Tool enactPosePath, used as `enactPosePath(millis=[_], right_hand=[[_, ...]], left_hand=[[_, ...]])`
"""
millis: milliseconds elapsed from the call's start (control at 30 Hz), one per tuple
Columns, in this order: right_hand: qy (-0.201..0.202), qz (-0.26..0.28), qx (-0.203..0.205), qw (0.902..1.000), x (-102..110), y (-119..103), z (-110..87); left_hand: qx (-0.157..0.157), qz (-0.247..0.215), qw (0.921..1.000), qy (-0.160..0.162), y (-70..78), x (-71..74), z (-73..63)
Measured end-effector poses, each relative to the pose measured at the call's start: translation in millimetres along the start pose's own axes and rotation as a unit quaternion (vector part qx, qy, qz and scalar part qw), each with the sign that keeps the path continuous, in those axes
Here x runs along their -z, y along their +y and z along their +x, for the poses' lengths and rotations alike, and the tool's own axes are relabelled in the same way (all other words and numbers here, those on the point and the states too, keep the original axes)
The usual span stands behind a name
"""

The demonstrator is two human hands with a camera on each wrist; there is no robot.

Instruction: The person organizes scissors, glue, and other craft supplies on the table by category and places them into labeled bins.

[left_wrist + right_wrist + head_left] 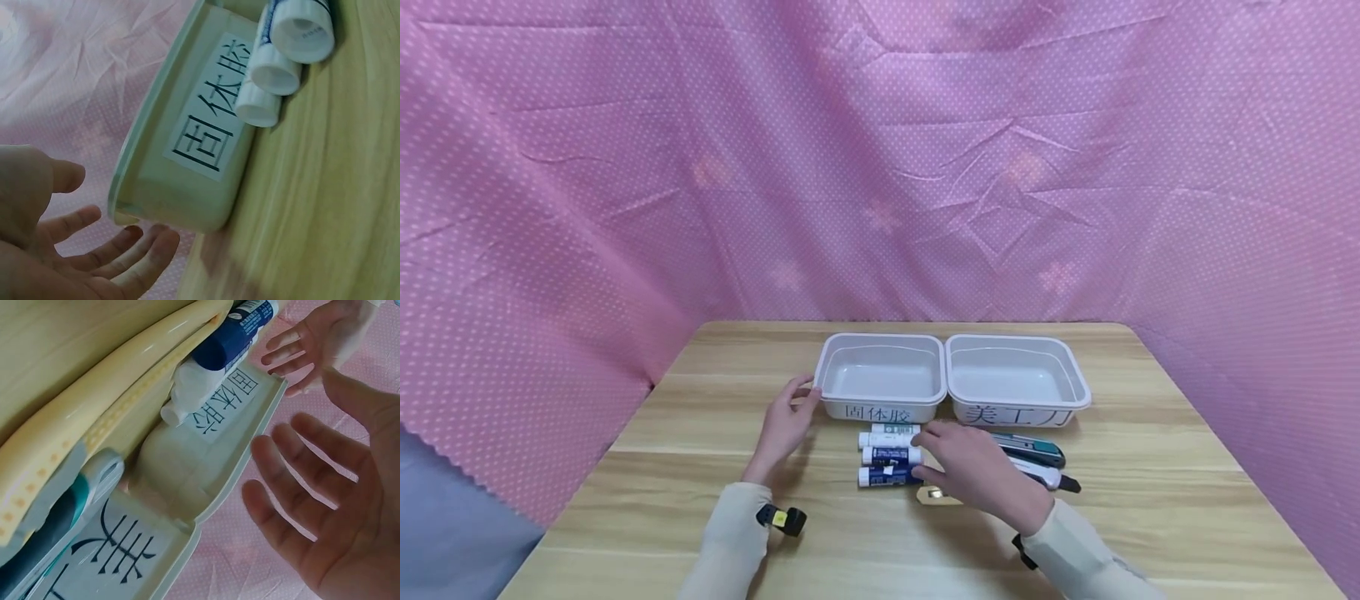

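At the front left corner of the left white bin (880,411), my left hand (784,425) has its fingers spread and loose, fingertips right at the rim. Above the glue sticks and utility knives, my right hand (973,467) hangs with relaxed fingers and nothing in its grasp. Several glue sticks lie side by side below it, among them a blue one (880,477) and a white one (872,441). To their right are a teal and black utility knife (1041,450), a white one with a dark end (1047,477), and a yellow one (106,375), partly hidden by the hand in the head view.
A second white bin (1019,413) stands against the left one on its right. Both bins carry printed labels on their fronts and hold nothing. The wooden table (662,475) ends at a pink dotted curtain (880,167) behind and at the sides.
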State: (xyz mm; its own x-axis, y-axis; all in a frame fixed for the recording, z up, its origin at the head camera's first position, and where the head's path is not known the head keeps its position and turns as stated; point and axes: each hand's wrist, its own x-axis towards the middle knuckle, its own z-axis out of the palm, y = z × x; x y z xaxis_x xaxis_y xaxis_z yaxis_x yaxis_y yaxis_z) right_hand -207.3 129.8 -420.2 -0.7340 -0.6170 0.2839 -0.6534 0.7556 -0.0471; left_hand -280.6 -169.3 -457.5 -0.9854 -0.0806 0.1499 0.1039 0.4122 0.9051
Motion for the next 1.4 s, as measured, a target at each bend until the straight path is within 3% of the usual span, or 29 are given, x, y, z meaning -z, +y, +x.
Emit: enactPosePath(millis=[233, 467, 800, 1400], right_hand=[[-0.055, 0.001, 0.012, 0.9984, -9.7, -3.8, 11.7], [-0.070, 0.007, 0.016, 0.9974, -20.1, -7.8, 17.1], [-0.107, 0.012, -0.003, 0.9941, -30.4, -14.3, 19.0], [-0.103, -0.067, 0.016, 0.9923, -33.4, -21.8, 20.5]], left_hand=[[0.008, -0.025, 0.9996, -0.007, -5.4, -3.0, 3.9], [-0.007, -0.044, 0.9990, 0.005, -11.5, -5.1, 6.7], [0.007, -0.095, 0.9953, 0.014, -12.5, -8.2, 11.3], [-0.005, -0.094, 0.9953, 0.024, -13.2, -10.0, 13.2]])
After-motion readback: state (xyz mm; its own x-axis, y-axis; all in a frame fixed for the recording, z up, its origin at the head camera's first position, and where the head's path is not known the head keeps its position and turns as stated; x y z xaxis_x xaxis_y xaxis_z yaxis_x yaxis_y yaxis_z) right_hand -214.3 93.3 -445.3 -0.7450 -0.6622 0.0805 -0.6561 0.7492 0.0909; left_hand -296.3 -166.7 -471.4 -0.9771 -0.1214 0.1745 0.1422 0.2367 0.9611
